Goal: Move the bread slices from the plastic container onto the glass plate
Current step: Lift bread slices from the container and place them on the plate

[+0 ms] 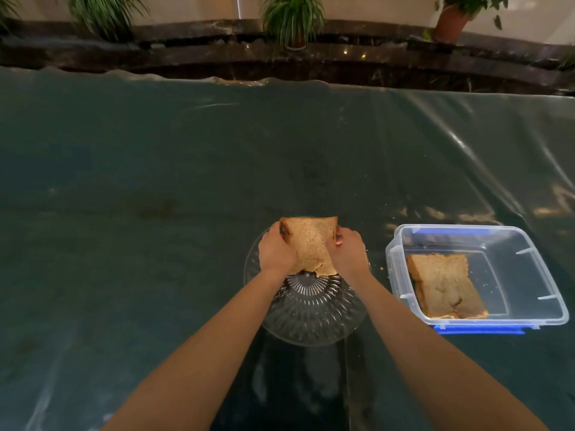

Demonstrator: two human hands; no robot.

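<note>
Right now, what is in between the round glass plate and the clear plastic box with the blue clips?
In the head view, only bare dark table covering with a few crumbs lies between the round glass plate and the clear plastic box.

Brown bread slice (pixel 311 244), clear ray-patterned glass plate (pixel 311 309), clear plastic container (pixel 529 269) with blue clips, dark green table cover (pixel 155 181).

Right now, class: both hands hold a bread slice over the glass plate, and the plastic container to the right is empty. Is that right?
Not quite. The head view shows the plastic container still holding bread. The rest stands: left hand and right hand hold a bread slice over the glass plate.
</note>
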